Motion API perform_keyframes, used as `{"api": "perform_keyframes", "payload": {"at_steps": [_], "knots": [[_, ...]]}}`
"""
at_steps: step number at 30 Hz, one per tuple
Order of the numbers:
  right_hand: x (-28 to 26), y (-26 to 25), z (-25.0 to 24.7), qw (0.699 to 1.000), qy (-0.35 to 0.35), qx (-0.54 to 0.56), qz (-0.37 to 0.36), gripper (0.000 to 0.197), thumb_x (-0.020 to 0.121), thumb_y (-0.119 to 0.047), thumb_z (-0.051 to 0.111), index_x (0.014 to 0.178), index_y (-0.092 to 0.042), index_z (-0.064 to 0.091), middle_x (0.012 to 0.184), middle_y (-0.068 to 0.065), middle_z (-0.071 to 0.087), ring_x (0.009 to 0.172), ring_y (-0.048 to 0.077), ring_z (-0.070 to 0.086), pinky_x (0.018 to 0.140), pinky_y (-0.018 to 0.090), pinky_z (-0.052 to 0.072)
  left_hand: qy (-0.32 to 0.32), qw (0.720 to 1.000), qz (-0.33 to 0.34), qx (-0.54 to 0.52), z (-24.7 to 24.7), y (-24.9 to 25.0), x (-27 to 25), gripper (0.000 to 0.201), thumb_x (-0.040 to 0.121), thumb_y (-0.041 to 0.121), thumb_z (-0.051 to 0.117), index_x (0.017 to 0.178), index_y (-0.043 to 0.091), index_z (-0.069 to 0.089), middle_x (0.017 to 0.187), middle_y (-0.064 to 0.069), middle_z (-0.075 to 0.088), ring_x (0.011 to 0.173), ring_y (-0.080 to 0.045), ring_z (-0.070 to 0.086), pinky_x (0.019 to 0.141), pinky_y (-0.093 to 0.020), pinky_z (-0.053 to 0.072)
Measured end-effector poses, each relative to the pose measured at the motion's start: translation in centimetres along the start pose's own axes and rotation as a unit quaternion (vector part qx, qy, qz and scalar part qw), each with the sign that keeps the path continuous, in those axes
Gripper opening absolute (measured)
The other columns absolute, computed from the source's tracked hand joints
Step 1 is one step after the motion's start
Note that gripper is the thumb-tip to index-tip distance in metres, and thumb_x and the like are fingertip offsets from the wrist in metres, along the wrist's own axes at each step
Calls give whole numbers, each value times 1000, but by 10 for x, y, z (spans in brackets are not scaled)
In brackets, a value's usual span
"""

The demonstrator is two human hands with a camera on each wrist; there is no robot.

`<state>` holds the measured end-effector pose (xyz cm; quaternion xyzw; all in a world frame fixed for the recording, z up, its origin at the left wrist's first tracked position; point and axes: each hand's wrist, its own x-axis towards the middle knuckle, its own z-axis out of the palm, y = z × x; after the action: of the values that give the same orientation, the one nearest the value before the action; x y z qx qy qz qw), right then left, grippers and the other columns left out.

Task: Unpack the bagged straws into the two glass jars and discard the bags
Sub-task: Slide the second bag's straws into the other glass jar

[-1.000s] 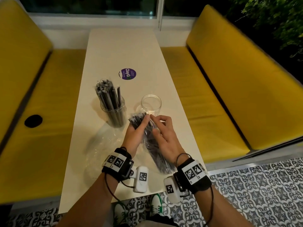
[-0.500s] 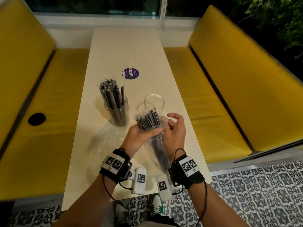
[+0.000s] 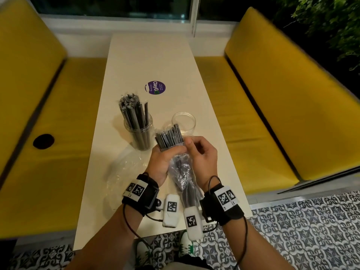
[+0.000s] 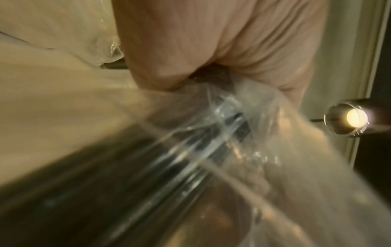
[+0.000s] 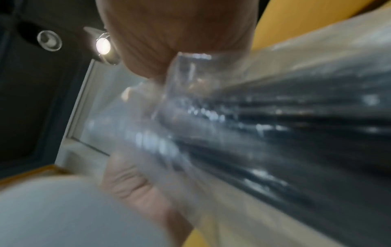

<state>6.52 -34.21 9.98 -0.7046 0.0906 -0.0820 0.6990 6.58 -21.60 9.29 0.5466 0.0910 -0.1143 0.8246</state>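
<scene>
Only the head view showed the long white worktop (image 3: 155,61), the full straw jar (image 3: 140,133) and the empty glass jar (image 3: 184,121). Over the near end, the left hand (image 3: 163,162) gripped the black straws (image 3: 169,137), and the right hand (image 3: 202,158) pinched their clear bag (image 3: 180,172). Wrist views were blurry, and fingertips were hidden.

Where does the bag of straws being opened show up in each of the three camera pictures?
Head: bag of straws at lower centre, between both hands, straw tips poking out toward the empty jar.
Left wrist: a blurred streak from the centre to the lower left.
Right wrist: fills the right half.
Shared landmark: its crinkled clear plastic over dark straws.
</scene>
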Motion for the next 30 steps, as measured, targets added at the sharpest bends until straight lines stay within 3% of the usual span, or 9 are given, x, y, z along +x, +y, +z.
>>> {"api": "perform_keyframes", "payload": {"at_steps": [3,6,12,14,19,22,26,28,30], "knots": [[4,-5,2,976,-14,145,160,17,90,-20,80,101,-13,69,100,25,76,88,29,69,88,48,58,-23,999,-8,-40,3,-1,0,49,87,5,74,135,-2,68,131,-30,72,117,-40,73,101,-51,58],[8,-5,3,982,-25,101,158,15,86,-30,81,89,-17,76,102,26,76,93,42,73,95,56,59,-17,997,-29,-72,6,-2,1,56,86,9,76,141,2,66,138,-25,69,132,-45,64,110,-53,53],[13,-5,-3,993,-39,-20,112,19,96,-19,73,83,-6,76,76,17,71,72,23,60,70,40,53,-23,987,-97,-123,12,2,1,80,72,34,96,141,5,67,141,-28,66,131,-43,64,109,-51,52],[15,-5,-8,988,-45,4,148,10,95,-14,74,88,-8,69,80,11,71,73,23,62,68,37,54,-36,985,-116,-122,11,4,3,65,84,29,85,143,7,66,141,-24,67,128,-41,64,114,-53,47],[20,-5,-19,974,-96,33,205,14,97,-23,73,90,-13,66,83,8,70,71,19,61,58,27,49,-10,993,-94,-73,15,10,11,59,82,13,79,136,-5,66,117,-22,75,96,-35,74,74,-42,63],[25,-10,-29,981,-133,21,139,21,103,-31,64,112,-12,67,107,16,74,91,17,67,75,27,56,12,1000,-1,-17,33,20,11,37,82,8,83,117,-3,77,116,-27,77,113,-47,73,93,-54,63],[32,-17,-70,977,-201,-46,55,37,103,-45,50,115,-14,67,110,-4,73,99,6,67,80,18,52,67,994,89,-25,51,42,18,16,81,13,86,96,19,85,115,-13,81,120,-38,72,107,-61,53],[31,-17,-85,976,-201,-34,71,45,101,-49,47,118,-15,72,118,-3,76,112,14,71,90,30,53,125,984,75,-106,50,56,25,18,79,16,87,96,12,80,104,-10,82,108,-37,77,101,-60,58],[32,-16,-85,982,-169,23,87,43,107,-44,47,120,-14,75,120,9,77,117,32,71,101,45,55,155,974,59,-157,54,64,29,4,90,10,76,92,11,74,81,-1,81,83,-25,78,79,-44,66]]}}
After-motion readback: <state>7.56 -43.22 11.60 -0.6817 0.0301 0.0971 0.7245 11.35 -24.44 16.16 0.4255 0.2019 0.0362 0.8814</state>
